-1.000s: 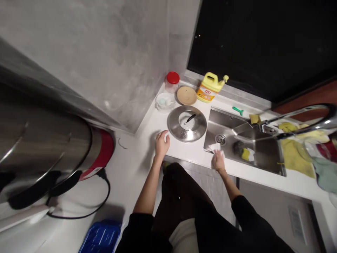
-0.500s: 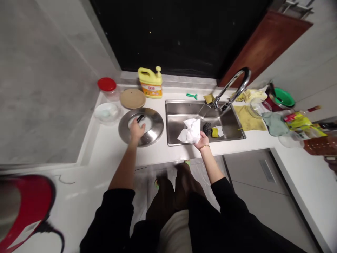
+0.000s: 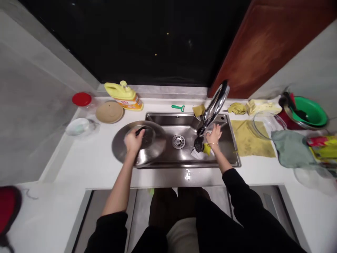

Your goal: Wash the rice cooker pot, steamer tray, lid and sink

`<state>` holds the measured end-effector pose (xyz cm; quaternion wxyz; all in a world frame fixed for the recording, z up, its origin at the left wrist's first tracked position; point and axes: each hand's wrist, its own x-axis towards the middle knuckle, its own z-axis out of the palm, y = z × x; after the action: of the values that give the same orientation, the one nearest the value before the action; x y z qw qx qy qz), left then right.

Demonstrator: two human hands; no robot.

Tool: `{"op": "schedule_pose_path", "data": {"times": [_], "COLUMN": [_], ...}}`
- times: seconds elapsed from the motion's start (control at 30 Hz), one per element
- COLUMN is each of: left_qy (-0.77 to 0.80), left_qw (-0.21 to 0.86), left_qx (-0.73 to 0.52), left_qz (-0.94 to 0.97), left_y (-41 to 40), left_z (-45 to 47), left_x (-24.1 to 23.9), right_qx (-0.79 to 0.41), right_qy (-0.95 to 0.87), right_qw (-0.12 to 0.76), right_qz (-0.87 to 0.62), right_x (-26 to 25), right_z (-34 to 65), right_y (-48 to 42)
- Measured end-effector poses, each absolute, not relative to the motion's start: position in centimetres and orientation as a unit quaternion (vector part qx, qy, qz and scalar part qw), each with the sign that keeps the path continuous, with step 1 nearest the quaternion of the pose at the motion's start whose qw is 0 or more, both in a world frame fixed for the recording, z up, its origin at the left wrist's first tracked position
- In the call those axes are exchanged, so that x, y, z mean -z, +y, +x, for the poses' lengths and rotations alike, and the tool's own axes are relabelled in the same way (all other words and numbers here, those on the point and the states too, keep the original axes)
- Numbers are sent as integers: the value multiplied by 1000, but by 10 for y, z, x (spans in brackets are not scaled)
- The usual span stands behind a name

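Note:
My left hand (image 3: 132,141) is closed on the black knob of a round steel lid (image 3: 154,147). The lid lies tilted over the left edge of the steel sink (image 3: 184,121). My right hand (image 3: 214,135) is inside the sink under the curved tap (image 3: 216,104), fingers spread and holding nothing. It hovers just beside a yellow sponge (image 3: 206,150) and a dark scouring ball (image 3: 198,143). A scrap of white paper (image 3: 194,154) lies on the sink floor next to them, right of the drain (image 3: 178,141).
A yellow detergent bottle (image 3: 123,95), red-lidded jar (image 3: 82,99), tan round lid (image 3: 109,111) and clear bowl (image 3: 78,126) stand left of the sink. A green peeler (image 3: 178,107) lies behind it. Right of it are a yellow cloth (image 3: 250,142), glass bowl (image 3: 268,121), green bowl (image 3: 311,112) and grey-green cloth (image 3: 289,149).
My left hand took the lid's knob and drew the lid right, over the sink's edge. My right hand let go of the white paper and moved to the sponge by the tap.

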<state>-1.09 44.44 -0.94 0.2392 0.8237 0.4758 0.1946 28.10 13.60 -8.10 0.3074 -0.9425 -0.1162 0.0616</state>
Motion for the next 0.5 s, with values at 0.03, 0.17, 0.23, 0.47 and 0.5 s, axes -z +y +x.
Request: {"op": "schedule_pose_path", "data": {"times": [0.03,0.17,0.23,0.47,0.5], "left_qy": [463,436,409,364,353], "left_qw": [267,338,375,435,439], "left_qx": [-192,-175,-183,-41,-13], "left_qz": [823,815,812,822,826], "left_y": [430,383,365,308,299], "left_z": [4,53,74,130,136], "left_x": [11,39,60,134,142], "right_qx": [-17,-15,-30,-76,-105], "right_qy": [-172,-311,-325,-332,-317], "right_qw": [243,59,14,126,157], "right_qz": [-954,-949,-945,-932,-929], "right_x": [80,84,91,144,154], "right_z": [302,355,355,290,285], "right_y": [136,143,141,113,111]}}
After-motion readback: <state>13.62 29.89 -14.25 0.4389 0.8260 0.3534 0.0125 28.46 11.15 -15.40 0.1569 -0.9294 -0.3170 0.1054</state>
